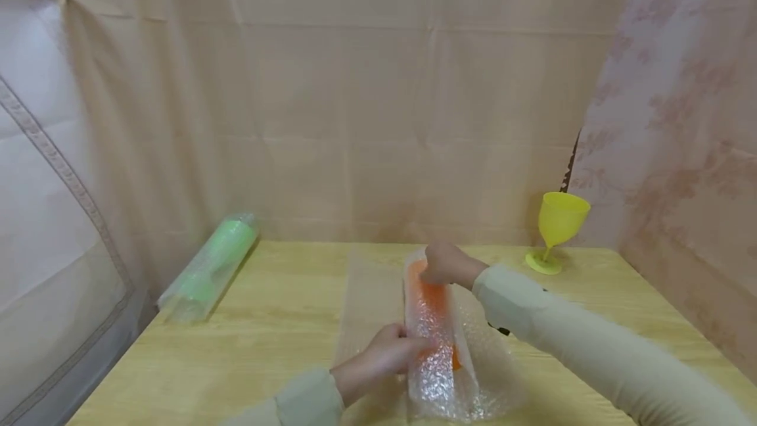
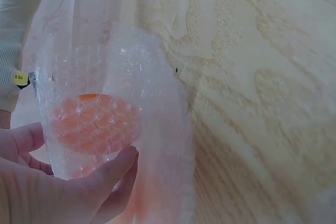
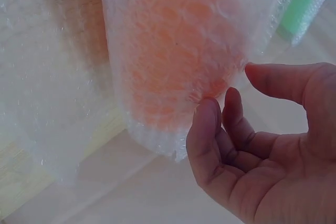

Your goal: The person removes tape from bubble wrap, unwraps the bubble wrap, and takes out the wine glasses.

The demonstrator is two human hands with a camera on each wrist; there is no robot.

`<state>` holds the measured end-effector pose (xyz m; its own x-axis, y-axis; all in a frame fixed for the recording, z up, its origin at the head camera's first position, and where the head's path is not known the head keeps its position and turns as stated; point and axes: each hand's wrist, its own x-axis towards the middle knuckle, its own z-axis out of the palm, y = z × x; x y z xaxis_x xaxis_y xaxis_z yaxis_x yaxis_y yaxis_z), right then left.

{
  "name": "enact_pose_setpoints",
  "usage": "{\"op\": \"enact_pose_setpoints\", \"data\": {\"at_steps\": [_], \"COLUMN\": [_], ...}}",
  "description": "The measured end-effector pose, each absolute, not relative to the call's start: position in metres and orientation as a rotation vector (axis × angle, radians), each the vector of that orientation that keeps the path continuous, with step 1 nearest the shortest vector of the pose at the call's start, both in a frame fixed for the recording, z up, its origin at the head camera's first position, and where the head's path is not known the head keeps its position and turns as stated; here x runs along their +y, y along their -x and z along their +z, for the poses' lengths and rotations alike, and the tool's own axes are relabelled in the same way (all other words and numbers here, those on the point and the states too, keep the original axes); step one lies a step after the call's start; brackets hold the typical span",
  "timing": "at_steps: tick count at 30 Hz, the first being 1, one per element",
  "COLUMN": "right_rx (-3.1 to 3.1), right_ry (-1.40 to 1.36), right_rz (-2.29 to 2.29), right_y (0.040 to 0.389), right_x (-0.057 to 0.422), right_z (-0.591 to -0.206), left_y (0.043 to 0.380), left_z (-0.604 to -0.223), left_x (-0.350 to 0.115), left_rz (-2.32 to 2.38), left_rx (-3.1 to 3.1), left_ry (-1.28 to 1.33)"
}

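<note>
An orange goblet, seen through clear bubble wrap, lies lengthwise at the front middle of the table. My left hand holds the near part of the roll, thumb on one side and fingers on the other. In the left wrist view the goblet's round orange base shows through the bubbles beside that hand's fingertips. At the far end my right hand pinches the wrap over the cup with curled fingers and thumb. The right wrist view shows its fingertips against the wrapped orange cup.
A green goblet rolled in bubble wrap lies at the table's left edge. Toward the back right stands an upright yellow goblet. Loose bubble wrap spreads over the wooden table beneath the roll. Beige cloth hangs behind.
</note>
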<state>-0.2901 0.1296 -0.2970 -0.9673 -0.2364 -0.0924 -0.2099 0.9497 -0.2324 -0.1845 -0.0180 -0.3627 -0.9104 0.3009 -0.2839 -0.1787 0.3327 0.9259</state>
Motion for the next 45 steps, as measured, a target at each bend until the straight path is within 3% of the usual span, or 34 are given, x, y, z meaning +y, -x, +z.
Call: {"op": "enact_pose_setpoints", "data": {"at_steps": [18,45], "right_rx": [2.976,2.836], "right_ry": [0.407,0.285], "right_rz": [-0.246,-0.603], "right_y": [0.289,0.301], "right_x": [0.123,0.136], "right_z": [-0.297,-0.295], "left_y": [0.184,0.184], "left_z": [-0.366,-0.37], "left_x": [-0.017,-0.019], "left_rz": [1.59,1.655], "left_rx": [2.223,2.137], "left_ry": [-0.092,-0.085]}}
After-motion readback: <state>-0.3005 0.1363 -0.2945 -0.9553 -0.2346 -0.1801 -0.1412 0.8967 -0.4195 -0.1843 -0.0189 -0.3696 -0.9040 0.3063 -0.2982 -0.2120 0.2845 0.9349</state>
